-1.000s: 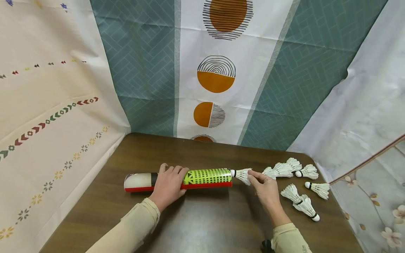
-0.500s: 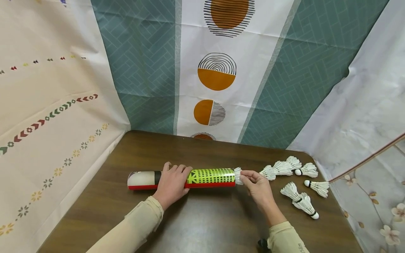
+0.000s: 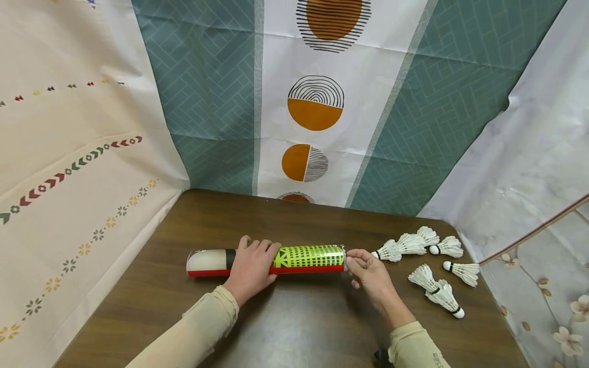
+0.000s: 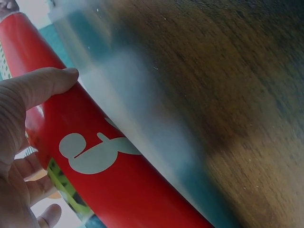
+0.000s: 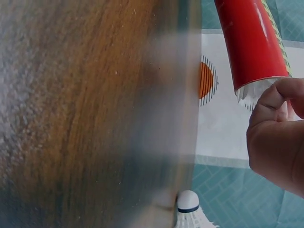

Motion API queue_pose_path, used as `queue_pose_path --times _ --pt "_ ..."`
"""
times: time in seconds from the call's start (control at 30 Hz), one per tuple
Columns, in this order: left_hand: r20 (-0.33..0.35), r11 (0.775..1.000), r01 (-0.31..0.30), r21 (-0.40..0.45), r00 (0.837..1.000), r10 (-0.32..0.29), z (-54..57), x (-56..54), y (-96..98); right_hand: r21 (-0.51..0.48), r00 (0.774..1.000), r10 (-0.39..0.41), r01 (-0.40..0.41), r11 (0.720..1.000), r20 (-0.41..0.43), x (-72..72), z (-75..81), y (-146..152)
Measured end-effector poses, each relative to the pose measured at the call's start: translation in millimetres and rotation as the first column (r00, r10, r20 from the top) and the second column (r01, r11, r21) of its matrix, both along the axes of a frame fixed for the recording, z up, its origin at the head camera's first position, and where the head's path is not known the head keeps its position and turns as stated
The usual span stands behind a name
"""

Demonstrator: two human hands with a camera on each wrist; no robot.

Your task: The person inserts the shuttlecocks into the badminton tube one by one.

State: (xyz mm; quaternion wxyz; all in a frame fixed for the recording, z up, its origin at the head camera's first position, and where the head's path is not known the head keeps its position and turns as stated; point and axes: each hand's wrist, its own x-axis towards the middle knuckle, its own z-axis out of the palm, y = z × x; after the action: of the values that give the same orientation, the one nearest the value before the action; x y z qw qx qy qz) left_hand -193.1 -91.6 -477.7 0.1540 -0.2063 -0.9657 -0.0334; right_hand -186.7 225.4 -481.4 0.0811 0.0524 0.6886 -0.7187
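Observation:
A shuttlecock tube (image 3: 310, 259), red with a yellow-green and black pattern, lies sideways on the table. My left hand (image 3: 252, 265) grips it around the middle from above; in the left wrist view the thumb (image 4: 50, 85) crosses its red side. At the tube's right end, my right hand (image 3: 374, 278) pinches the feathers of a shuttlecock. Only a short fringe of that shuttlecock (image 5: 248, 95) sticks out of the mouth in the right wrist view; its cork is hidden inside the tube.
On the right of the brown table (image 3: 294, 317) lie several loose shuttlecocks: a nested row (image 3: 411, 244), single ones such as one shuttlecock (image 3: 461, 273), and an overlapping pair (image 3: 444, 298). Patterned cloths (image 3: 221, 102) hang behind and at both sides.
My right hand has moved left, and the shuttlecock it pinches has gone from just outside the mouth to almost wholly inside the tube. The tube and left hand shifted slightly right.

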Motion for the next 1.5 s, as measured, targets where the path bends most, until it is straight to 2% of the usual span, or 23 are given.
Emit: queue_pose_path --times 0.57,0.77,0.93,1.07,1.5 --pt "-0.013 1.0 0.011 0.004 1.0 -0.011 2.2 0.7 0.4 0.042 0.992 0.123 -0.125 0.991 0.032 1.0 1.1 1.5" --pt "-0.02 1.0 0.014 0.009 1.0 -0.013 1.0 -0.2 0.2 0.053 0.993 0.116 -0.117 0.992 0.029 1.6 -1.0 1.5" --pt "-0.016 1.0 0.026 0.018 1.0 -0.025 -1.6 0.7 0.3 0.104 0.999 0.053 -0.053 0.993 0.0 2.8 -2.8 -1.4" --pt "-0.017 1.0 0.029 0.011 0.999 -0.029 -2.9 1.0 0.7 0.125 1.0 0.0 -0.001 0.992 0.008 2.5 -3.0 -2.7" --pt "0.002 1.0 0.028 0.006 1.0 -0.028 -4.2 0.7 1.4 0.14 1.0 0.01 -0.013 0.99 0.02 3.7 -2.8 -3.9"
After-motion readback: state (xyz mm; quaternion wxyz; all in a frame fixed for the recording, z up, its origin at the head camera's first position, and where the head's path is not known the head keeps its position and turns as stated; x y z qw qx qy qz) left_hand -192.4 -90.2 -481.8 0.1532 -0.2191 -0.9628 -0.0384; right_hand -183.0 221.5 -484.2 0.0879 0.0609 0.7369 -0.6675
